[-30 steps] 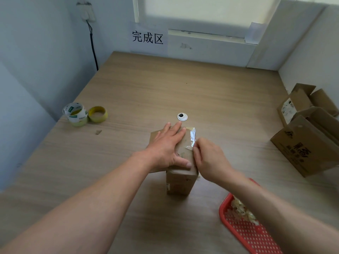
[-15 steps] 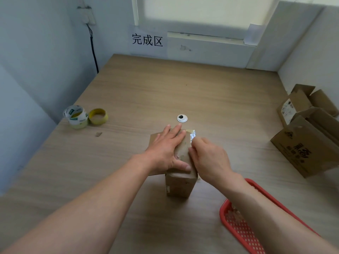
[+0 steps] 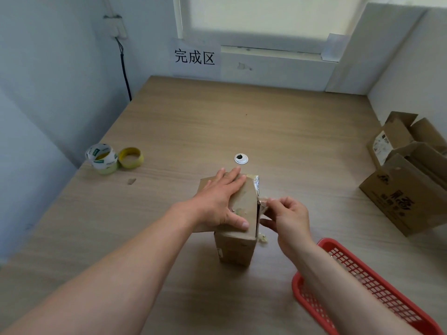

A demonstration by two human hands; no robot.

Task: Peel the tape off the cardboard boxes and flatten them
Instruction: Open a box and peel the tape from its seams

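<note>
- Though the wooden worktop (image 3: 217,122) is wide, the work sits near its front middle.
- Larger cardboard boxes (image 3: 408,194) are heaped against the right wall, well apart from the hands. Their flaps are open, but their insides do not show.
- The red basket (image 3: 377,293) lies at the near right, partly under the right forearm. The mesh in view looks bare and the rest is hidden.
- The small cardboard box (image 3: 235,249) stands upright between the two hands.
- The left hand (image 3: 219,201) lies spread flat on the box top, pressing down.
- The right hand (image 3: 289,217) pinches a strip of clear tape (image 3: 264,206) at the box's top right edge.
- To peel well, I judge: keep the left palm firm so the box cannot tip, and draw the strip low and steadily along the edge so it comes away whole rather than in shreds.
</note>
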